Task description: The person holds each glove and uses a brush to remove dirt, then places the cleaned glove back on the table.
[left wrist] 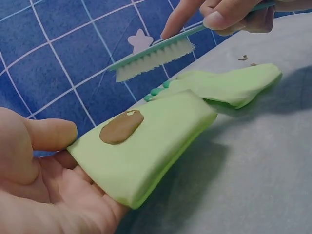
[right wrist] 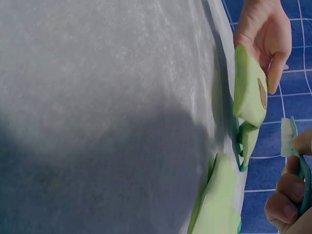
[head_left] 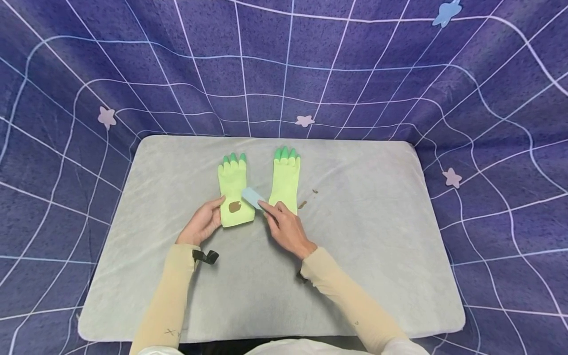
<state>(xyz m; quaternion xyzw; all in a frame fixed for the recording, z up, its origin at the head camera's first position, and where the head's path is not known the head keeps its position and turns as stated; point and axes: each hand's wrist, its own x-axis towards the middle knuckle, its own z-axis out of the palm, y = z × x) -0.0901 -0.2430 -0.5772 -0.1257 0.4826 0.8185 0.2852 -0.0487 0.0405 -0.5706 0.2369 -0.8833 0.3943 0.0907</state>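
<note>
My left hand (head_left: pixel 205 222) pinches the left cuff edge of a light green rubber glove (head_left: pixel 233 183) with darker green fingertips, thumb on top and fingers beneath. A brown smear (left wrist: pixel 122 127) with a small pale gap sits on that cuff. My right hand (head_left: pixel 287 228) grips the handle of a light blue scrub brush (head_left: pixel 252 196), index finger stretched along its back. The white bristles (left wrist: pixel 155 59) face down, raised above the glove in the left wrist view. A second green glove (head_left: pixel 286 178) lies flat to the right, its cuff partly hidden by my right hand.
Two small brown bits (head_left: pixel 302 204) lie on the grey cloth-covered table (head_left: pixel 364 222), right of the second glove. A dark blue curtain (head_left: pixel 266 54) with a grid of lines and stars hangs around the table's back and sides.
</note>
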